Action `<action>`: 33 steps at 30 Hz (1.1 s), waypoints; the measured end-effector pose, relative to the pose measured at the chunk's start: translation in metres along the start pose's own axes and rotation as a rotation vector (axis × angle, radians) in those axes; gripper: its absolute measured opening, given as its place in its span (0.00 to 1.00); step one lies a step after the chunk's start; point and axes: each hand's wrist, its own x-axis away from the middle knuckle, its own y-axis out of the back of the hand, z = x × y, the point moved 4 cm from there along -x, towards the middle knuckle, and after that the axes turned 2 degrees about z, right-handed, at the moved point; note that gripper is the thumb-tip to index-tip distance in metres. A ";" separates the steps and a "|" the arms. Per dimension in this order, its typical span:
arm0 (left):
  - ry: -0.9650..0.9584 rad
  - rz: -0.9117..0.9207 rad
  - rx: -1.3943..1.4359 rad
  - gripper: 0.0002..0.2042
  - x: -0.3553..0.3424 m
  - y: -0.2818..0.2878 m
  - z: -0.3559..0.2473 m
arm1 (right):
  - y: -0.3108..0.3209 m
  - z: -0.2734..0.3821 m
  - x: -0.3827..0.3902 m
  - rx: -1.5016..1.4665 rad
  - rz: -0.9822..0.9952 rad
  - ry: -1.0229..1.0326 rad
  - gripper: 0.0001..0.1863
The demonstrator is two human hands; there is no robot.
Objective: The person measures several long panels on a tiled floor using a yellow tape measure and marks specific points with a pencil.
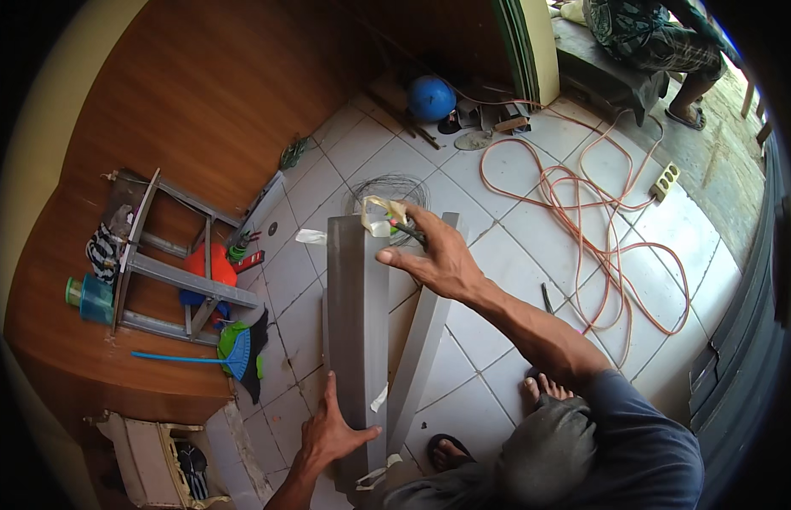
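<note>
A long grey rectangular beam runs away from me, with cream strips of tape or wrapping at its far end. My right hand is at that end, thumb and forefinger apart, with a slim dark tool tucked in it. Green and pink show near the tool's tip; its exact kind is unclear. My left hand is nearer me, at the beam's left side, fingers spread and thumb reaching across its face. It holds nothing. A second grey beam lies alongside on the right.
An orange cord lies coiled on the tiles at right, ending at a socket block. A blue ball-shaped object sits at the far wall. A grey metal stand is at left, near a blue broom. Another person sits outside.
</note>
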 end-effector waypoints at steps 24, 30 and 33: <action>-0.563 0.319 0.662 0.63 -0.019 -0.111 -0.006 | -0.029 -0.038 -0.007 -1.932 -0.098 -0.630 0.13; -0.538 0.574 0.556 0.45 -0.035 -0.074 0.010 | -0.054 0.006 -0.003 -1.928 0.020 -0.658 0.14; -0.594 0.636 0.785 0.42 -0.049 -0.027 -0.001 | -0.058 0.024 0.001 -1.921 0.188 -0.579 0.14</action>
